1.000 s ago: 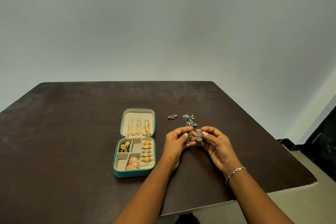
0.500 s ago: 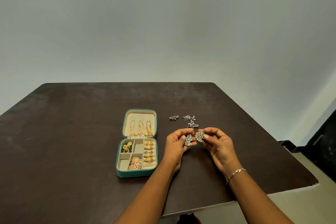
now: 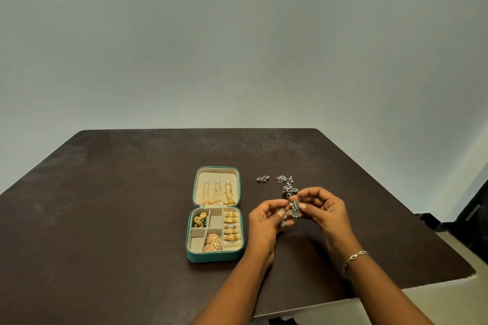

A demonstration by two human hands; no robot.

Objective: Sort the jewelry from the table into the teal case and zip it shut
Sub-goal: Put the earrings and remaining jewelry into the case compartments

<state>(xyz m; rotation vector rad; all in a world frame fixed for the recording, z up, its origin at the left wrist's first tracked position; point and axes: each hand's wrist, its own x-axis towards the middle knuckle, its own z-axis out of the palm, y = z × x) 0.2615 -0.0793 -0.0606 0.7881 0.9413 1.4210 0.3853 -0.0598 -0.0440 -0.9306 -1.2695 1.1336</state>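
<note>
The teal case (image 3: 211, 257) lies open on the dark table (image 3: 105, 206), its lid flat behind it with gold chains (image 3: 217, 194) hanging inside. Its tray holds gold rings (image 3: 231, 225), gold-green earrings (image 3: 200, 220) and a rose-gold piece (image 3: 213, 243). My left hand (image 3: 266, 221) pinches one silver earring (image 3: 284, 221) just right of the case. My right hand (image 3: 323, 208) pinches a second, fan-shaped silver earring (image 3: 294, 209) beside it. More silver pieces (image 3: 287, 185) lie on the table behind my hands, one small silver piece (image 3: 262, 178) further left.
The table's near edge and rounded right corner (image 3: 470, 272) are close to my right forearm, which wears a thin bracelet (image 3: 355, 258). A plain grey wall stands behind the table, with floor and dark furniture at the far right.
Both hands stay by the case with a silver earring each. The left earring has dropped lower in my fingers, and the right one has tipped toward my left fingertips.
</note>
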